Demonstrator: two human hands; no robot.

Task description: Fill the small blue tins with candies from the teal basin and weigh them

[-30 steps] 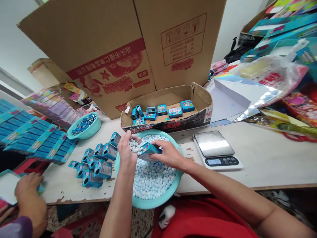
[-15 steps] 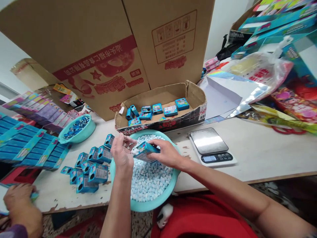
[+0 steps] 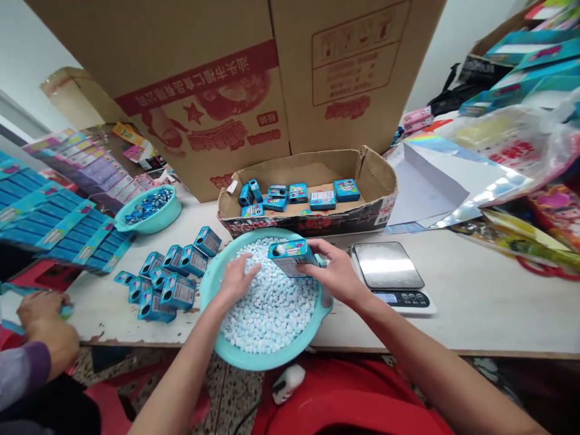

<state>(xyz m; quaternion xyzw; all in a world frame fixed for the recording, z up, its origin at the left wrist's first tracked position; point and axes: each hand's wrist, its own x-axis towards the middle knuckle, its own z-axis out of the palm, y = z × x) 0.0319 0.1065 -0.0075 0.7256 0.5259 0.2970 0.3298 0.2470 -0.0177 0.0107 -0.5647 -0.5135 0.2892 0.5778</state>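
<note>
My right hand [image 3: 338, 272] grips a small blue candy box [image 3: 290, 260] by its right end, tilted above a turquoise basin [image 3: 211, 290]. White candies show at the round hole in the box's upper face. My left hand [image 3: 236, 279] reaches into the left part of the basin, thumb and fingers apart, fingertips among the pale blue and white candies [image 3: 267, 314]. No candy can be made out in its grasp. Several similar blue boxes [image 3: 179, 291] with round holes stand on the table left of the basin.
Behind the basin sits a shallow cardboard tray [image 3: 312, 226] holding several blue boxes. A digital scale [image 3: 389, 266] lies to the right. A smaller bowl [image 3: 156, 223] holds blue wrapped pieces. Another person's hand [image 3: 45, 314] rests at the left table edge.
My left hand has left the box's opening and dropped down into the candies. My right hand has brought the box slightly up and right, turning its holed face upward. The view has shifted a little.
</note>
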